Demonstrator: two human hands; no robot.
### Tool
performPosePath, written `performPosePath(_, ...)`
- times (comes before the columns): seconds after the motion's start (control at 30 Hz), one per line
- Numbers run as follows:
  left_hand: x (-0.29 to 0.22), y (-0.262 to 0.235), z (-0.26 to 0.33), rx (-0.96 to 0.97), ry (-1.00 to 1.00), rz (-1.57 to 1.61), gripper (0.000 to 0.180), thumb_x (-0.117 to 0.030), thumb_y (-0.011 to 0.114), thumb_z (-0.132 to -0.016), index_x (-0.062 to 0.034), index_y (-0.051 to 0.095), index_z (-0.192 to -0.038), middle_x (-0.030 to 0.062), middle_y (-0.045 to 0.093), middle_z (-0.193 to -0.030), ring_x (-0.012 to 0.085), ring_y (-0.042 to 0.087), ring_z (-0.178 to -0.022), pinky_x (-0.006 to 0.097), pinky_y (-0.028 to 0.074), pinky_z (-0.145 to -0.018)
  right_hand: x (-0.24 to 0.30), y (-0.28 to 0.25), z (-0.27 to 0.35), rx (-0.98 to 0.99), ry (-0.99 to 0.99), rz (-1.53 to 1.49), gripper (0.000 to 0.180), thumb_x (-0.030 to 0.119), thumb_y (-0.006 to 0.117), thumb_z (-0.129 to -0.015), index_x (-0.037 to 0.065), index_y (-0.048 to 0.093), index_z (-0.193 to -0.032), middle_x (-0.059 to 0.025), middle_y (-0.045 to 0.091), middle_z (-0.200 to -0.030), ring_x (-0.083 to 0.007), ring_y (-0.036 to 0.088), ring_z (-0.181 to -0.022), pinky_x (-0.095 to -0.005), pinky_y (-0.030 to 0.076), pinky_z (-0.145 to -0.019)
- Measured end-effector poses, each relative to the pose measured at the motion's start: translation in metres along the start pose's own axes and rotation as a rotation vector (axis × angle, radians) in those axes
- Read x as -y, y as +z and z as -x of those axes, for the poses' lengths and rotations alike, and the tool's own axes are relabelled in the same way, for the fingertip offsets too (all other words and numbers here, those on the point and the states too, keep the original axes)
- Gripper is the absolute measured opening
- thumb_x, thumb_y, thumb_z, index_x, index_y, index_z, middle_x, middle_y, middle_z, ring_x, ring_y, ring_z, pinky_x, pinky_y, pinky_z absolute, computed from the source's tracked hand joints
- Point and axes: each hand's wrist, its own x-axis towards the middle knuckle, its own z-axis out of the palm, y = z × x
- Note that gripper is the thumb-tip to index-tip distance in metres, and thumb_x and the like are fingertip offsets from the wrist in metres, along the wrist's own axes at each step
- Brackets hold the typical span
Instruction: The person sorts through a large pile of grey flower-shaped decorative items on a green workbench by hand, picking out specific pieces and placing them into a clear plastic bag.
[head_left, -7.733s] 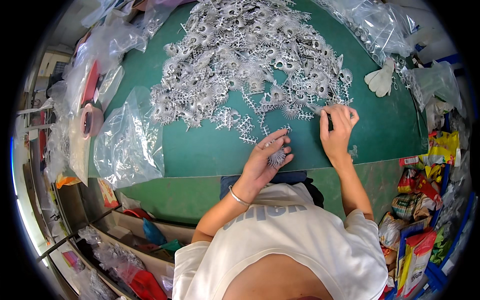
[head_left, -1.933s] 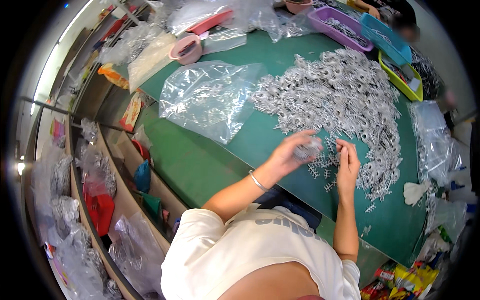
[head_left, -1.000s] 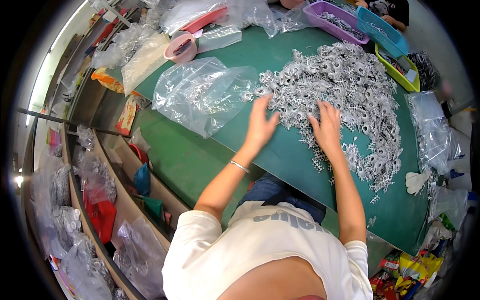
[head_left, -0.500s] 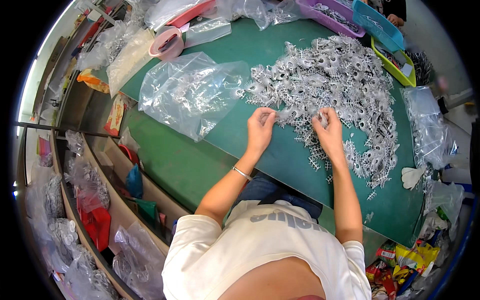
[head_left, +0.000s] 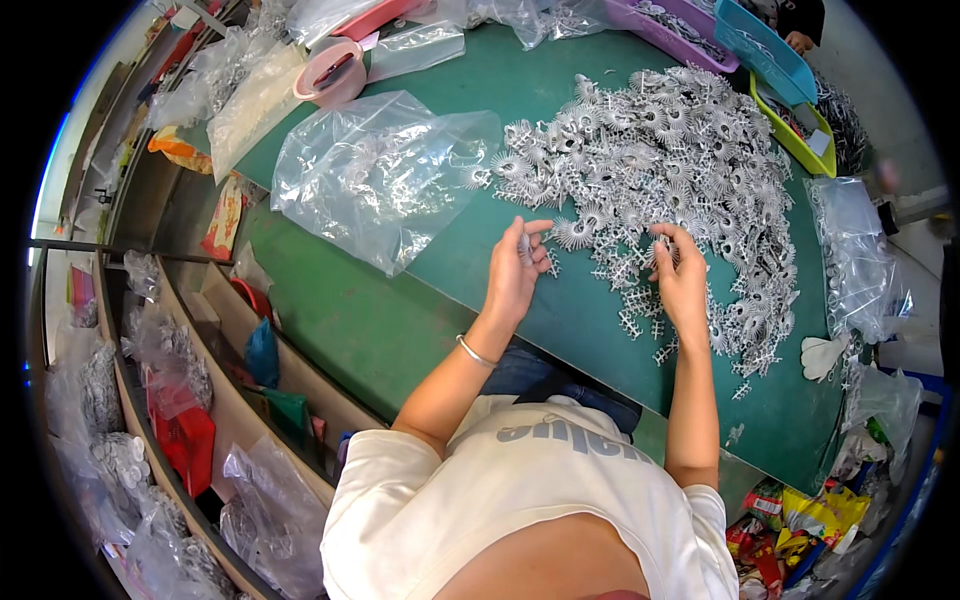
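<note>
On green worktop (head_left: 420, 300) | left hand (head_left: 515, 275) pinches small silver part (head_left: 524, 246) | right hand (head_left: 682, 275) grasps part at near edge of silver parts pile (head_left: 660, 140) | clear bag (head_left: 380, 175) lies left

The desk (head_left: 420, 300) carries a matt green mat, smooth and unmarked. The finned parts (head_left: 680, 150) heaped on it look like pale grey moulded plastic with a dull sheen. The bag (head_left: 380, 180) beside them is clear, glossy, crinkled plastic film; the trays (head_left: 760, 45) appear smooth, coloured plastic.
</note>
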Motion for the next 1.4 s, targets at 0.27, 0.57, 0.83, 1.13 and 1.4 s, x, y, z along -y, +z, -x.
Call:
performPosePath(0.27,0.003,0.035,-0.002,-0.04,0.744,-1.451,0.027,-0.015,0.069,-0.072,-0.0049,0.059,-0.095,0.0114,0.051,-0.078,0.0283,0.053,-0.066,0.035,0.044,-0.06,-0.01,-0.008,0.001,0.084,-0.136,0.323,0.017,0.0,0.06,-0.075,0.001,0.061,-0.092,-0.0123,0.054,-0.068,-0.0193,0.048,-0.056,-0.0305,0.04,-0.056)
performPosePath(0.57,-0.014,0.026,-0.002,0.049,-0.008,-0.123,0.015,-0.013,0.05,-0.086,0.0001,0.057,-0.085,0.0111,0.06,-0.081,0.0216,0.058,-0.072,0.03,0.049,-0.06,-0.023,-0.02,-0.006,0.104,-0.082,0.314,0.018,0.0,0.064,-0.074,0.0,0.063,-0.092,-0.0024,0.049,-0.057,-0.0078,0.041,-0.053,-0.0246,0.036,-0.049)
performPosePath(0.83,-0.009,0.028,0.013,0.257,-0.139,-0.225,0.013,-0.011,0.054,-0.085,0.0023,0.054,-0.082,0.0155,0.06,-0.086,0.0294,0.063,-0.084,0.033,0.055,-0.066,-0.015,-0.015,0.001,0.189,0.089,-0.246,0.017,-0.002,0.059,-0.078,-0.001,0.062,-0.095,0.0041,0.052,-0.067,-0.0029,0.043,-0.058,-0.0178,0.035,-0.051)
performPosePath(1.13,0.036,0.039,0.035,0.395,0.257,-0.515,0.024,0.005,0.051,-0.074,0.0008,0.056,-0.097,0.0087,0.057,-0.092,0.0167,0.057,-0.08,0.03,0.048,-0.069,-0.017,-0.003,0.035,0.185,-0.03,-0.152,0.02,0.008,0.054,-0.086,-0.002,0.057,-0.104,-0.002,0.055,-0.081,-0.0058,0.047,-0.068,-0.0193,0.038,-0.059)
performPosePath(1.4,0.02,0.039,0.035,0.38,0.041,-0.492,0.016,-0.012,0.06,-0.075,0.0012,0.058,-0.083,0.0051,0.059,-0.066,0.0147,0.055,-0.058,0.029,0.044,-0.056,-0.022,0.0,0.029,0.261,-0.102,-0.124,0.02,0.009,0.052,-0.088,-0.002,0.056,-0.104,-0.0014,0.053,-0.084,-0.0069,0.046,-0.073,-0.0209,0.039,-0.064)
